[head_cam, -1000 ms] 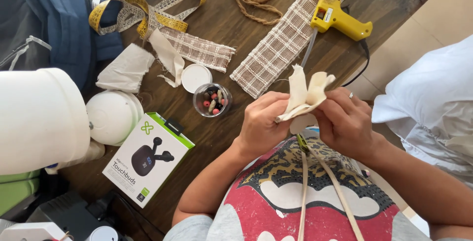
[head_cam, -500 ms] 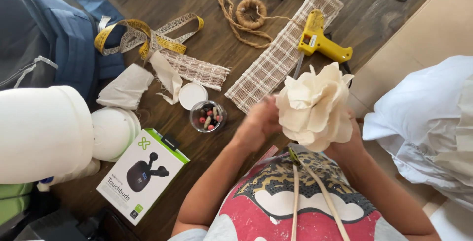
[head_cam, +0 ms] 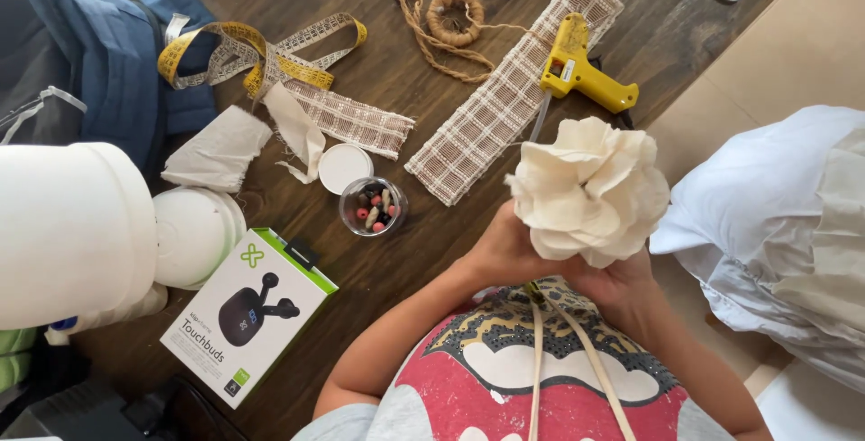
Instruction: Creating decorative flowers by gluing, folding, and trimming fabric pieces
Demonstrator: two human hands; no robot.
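Cream fabric flower of layered ruffled petals (head_cam: 590,190) held up close to the chest, above the dark wooden table (head_cam: 405,90) edge, clasped from below between both hands. Left hand (head_cam: 505,252) wrapped under its base with fingers closed on the cloth; right hand (head_cam: 622,283) cupped beneath, mostly hidden by petals, so exact finger hold not readable. Risks, as judged: petals crushed or pulled loose by too tight a squeeze; layers unravelling if the base slips. Yellow glue gun (head_cam: 581,76) lying just beyond, nozzle toward the woven plaid ribbon strip (head_cam: 505,108), a likely source of burns or stray glue. Small glass jar of coloured beads (head_cam: 372,207) open, easily knocked over by an elbow.
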